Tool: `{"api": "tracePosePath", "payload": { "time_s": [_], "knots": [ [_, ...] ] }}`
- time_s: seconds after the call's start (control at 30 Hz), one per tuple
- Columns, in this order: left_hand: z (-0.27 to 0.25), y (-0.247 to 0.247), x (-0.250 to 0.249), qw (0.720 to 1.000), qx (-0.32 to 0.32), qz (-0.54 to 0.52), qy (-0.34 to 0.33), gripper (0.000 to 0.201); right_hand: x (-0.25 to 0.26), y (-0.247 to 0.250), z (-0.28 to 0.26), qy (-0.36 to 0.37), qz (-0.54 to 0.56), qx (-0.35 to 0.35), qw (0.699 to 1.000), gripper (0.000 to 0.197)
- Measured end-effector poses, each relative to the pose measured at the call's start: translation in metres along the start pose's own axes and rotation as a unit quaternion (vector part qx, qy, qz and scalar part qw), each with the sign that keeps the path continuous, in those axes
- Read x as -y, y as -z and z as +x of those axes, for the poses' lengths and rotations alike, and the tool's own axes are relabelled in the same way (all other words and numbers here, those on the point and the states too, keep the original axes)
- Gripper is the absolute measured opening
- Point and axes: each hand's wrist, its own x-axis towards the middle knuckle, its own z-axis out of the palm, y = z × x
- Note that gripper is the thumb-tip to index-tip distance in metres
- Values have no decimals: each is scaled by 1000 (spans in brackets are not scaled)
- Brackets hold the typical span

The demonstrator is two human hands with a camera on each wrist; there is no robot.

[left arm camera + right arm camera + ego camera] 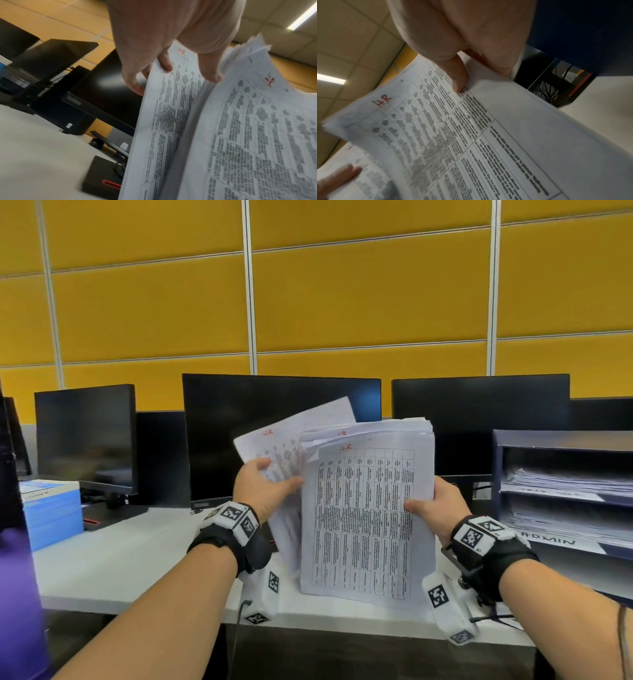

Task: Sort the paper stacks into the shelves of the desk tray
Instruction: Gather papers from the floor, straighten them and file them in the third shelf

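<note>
Red "HR" marks top these sheets: my left hand (262, 487) pinches some aside, my right hand (440, 503) grips the paper stack (366, 518); next, the desk tray (561, 440).

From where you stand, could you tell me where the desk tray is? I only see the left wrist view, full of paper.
Observer: The desk tray stands on the desk at the person's right, beyond the right hand.
Operator: Thank you. Do its shelves already hold anything?
Observer: Yes, two shelves hold paper; the lower one's label reads ADMIN.
Operator: And is the right hand on the stack too?
Observer: Yes, it holds the thick stack at its right edge, thumb on the top sheet, while the left hand peels sheets away.
</note>
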Motion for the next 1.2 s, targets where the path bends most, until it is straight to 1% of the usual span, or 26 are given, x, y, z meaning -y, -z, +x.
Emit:
{"api": "tracePosePath", "payload": {
  "time_s": [0.03, 0.07, 0.1, 0.13, 0.23, 0.33, 0.4, 0.47, 0.57, 0.67, 0.77, 0.83, 0.87, 0.93, 0.97, 1.03, 1.07, 1.13, 1.2],
  "knots": [
    [1, 7, 4, 1000, -28, 12, -7, 69, 0, -1, 0, 1, -6, -7, 1000, 41],
    [4, 13, 9, 998, -60, 21, -13, 55, 0, -2, -1, 2, -11, -21, 1000, 40],
    [5, 20, 12, 995, -90, 28, -20, 38, 0, -4, -1, 2, -18, -43, 999, 38],
    [6, 26, 14, 993, -108, 31, -23, 26, 0, -6, -1, 2, -31, -71, 997, 35],
    [6, 38, 13, 991, -115, 48, -41, 32, 3, -8, -3, -24, -59, -146, 987, 24],
    [9, 46, 12, 991, -112, 40, -59, 33, 6, -5, -6, -59, -68, -185, 978, 15],
    [10, 51, 12, 993, -87, 39, -72, 34, 7, -1, -8, -71, -76, -207, 973, 15],
    [7, 56, 10, 995, -40, 34, -79, 36, 5, 4, -7, -87, -72, -216, 970, 18],
    [0, 51, 5, 997, 11, 26, -78, 41, 3, 10, -8, -84, -56, -198, 975, 16],
    [-3, 26, -2, 994, 37, 27, -96, 35, 4, 8, -7, -30, -21, -152, 988, 15],
    [-8, -9, -10, 992, 65, 7, -107, 27, 7, 2, -4, 4, 20, -83, 996, 10],
    [-11, -29, -11, 994, 67, -33, -80, 23, 10, -1, -1, 6, 25, -37, 999, 10],
    [-12, -38, -10, 995, 58, -55, -60, 23, 12, -2, 1, -2, 43, -25, 999, 9],
    [-12, -47, -8, 997, 11, -73, -36, 25, 11, -6, 4, -6, 81, -2, 997, 16],
    [-12, -49, -6, 996, -19, -80, -32, 28, 10, -8, 5, -5, 71, 14, 997, 15],
    [-12, -51, -4, 991, -66, -114, -18, 37, 3, -9, 5, 4, 51, 20, 998, 6],
    [-11, -51, -3, 988, -82, -128, -7, 40, 0, -8, 4, 10, 63, 19, 998, 8],
    [-10, -52, -1, 985, -107, -133, 11, 42, -9, -6, 6, 13, 71, 13, 997, 14],
    [-9, -53, -1, 987, -109, -120, 22, 41, -16, -5, 9, 12, 82, 25, 996, 22]
  ]
}}
